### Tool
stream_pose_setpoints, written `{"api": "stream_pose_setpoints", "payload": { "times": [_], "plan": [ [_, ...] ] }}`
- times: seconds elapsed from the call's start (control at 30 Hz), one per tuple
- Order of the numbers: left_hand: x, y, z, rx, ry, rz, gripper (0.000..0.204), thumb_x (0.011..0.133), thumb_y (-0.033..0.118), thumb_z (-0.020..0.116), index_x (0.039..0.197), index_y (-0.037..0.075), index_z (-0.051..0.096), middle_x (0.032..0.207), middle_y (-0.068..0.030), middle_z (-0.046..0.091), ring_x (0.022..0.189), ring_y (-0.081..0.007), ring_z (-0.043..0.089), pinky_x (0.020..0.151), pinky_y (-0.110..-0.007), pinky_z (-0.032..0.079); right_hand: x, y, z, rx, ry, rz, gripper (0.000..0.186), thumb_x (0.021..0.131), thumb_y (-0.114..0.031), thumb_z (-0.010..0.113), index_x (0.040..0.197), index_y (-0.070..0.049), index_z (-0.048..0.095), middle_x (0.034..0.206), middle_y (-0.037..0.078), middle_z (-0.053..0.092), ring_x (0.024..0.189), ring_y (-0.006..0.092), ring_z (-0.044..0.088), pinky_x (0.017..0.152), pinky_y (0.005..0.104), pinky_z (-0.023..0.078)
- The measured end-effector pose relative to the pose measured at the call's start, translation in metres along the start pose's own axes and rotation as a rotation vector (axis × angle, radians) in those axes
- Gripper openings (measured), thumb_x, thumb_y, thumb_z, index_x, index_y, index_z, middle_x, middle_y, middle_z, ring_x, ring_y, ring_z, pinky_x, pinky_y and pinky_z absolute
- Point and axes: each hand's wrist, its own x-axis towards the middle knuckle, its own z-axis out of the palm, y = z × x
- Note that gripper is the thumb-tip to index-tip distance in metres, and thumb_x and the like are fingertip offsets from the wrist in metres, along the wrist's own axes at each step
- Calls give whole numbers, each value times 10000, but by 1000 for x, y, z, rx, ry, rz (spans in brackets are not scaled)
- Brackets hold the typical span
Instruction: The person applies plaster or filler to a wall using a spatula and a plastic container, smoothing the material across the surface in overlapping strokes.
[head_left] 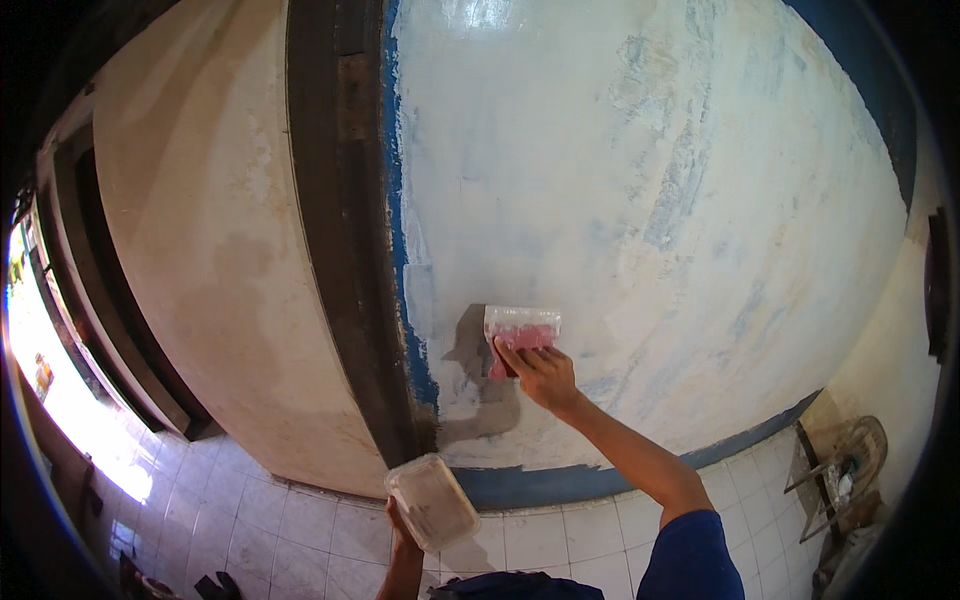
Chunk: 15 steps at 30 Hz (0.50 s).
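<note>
My right hand (541, 376) is closed round a pink-handled putty knife (524, 334) with a wide blade. The blade, smeared with white, lies against or just off the wall (590, 200), which has a patchy white coat over blue paint. A shadow of hand and tool falls on the wall to their left. Lower down, my left hand (400, 522) grips a clear rectangular plastic tub (433, 502) by its left side, tilted toward me. Residue coats the inside of the tub; how much filler is in it I cannot tell.
A dark wooden post (352, 200) with a blue painted edge borders the coated wall on the left. Beyond it stand a beige wall (200, 220) and a bright doorway (75, 400). A blue band (530, 487) runs above the tiled floor (535, 540). At the right is a chair (850, 465) with things on it.
</note>
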Motion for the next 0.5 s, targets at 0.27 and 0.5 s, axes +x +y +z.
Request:
{"api": "stream_pose_setpoints", "payload": {
  "times": [0.27, 0.5],
  "plan": [
    [8, -8, -1, 56, 17, 15, 785, 743, 653, 587, 1301, 109, 495, 1176, -121, 585, 1021, -309, 588, 825, -473, 528, -55, -25, 22, 28, -328, -110, 560, 795, -151, 567, 1350, -190, 503, 730, 4, 563, 644, 179, 589, 540, 318, 514],
    [16, -10, -20, 14, 20, -8, 813, 736, 660, 584, 1325, 114, 457, 1199, -125, 552, 1040, -329, 563, 853, -511, 504, 149, 21, -81, -33, 92, -41, 597, 768, -115, 604, 1345, -244, 515, 739, 30, 602, 572, 218, 604, 483, 352, 481]
  ]
}}
